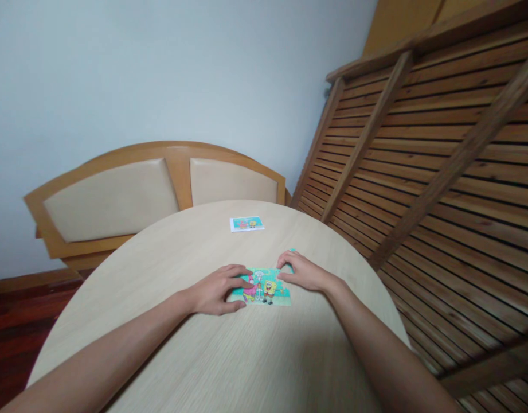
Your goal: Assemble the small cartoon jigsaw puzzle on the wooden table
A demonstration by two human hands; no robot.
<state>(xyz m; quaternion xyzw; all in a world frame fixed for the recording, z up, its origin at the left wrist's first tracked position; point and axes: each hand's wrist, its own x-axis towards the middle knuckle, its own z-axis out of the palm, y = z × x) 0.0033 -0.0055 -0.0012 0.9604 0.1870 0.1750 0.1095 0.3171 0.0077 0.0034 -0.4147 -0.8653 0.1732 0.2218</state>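
A flat teal picture [270, 289] lies near the middle of the round table [195, 367]. It shows pink and yellow cartoon figures and looks like a jigsaw puzzle, with an uneven upper right corner. My left hand [218, 289] rests across its left side, fingers spread and touching it. At the upper right corner is my right hand [300, 271], its fingers curved and thumb apart from them, tips at the picture's edge. A small teal bit [293, 250] shows just beyond the right knuckles; whether it touches the hand is hidden.
Farther back on the table lies a small card [247, 224] with a similar cartoon picture and a white edge. Behind the table stands a wooden headboard [184, 172] with cream panels against the wall. A slatted wooden frame [418, 166] leans along the right side.
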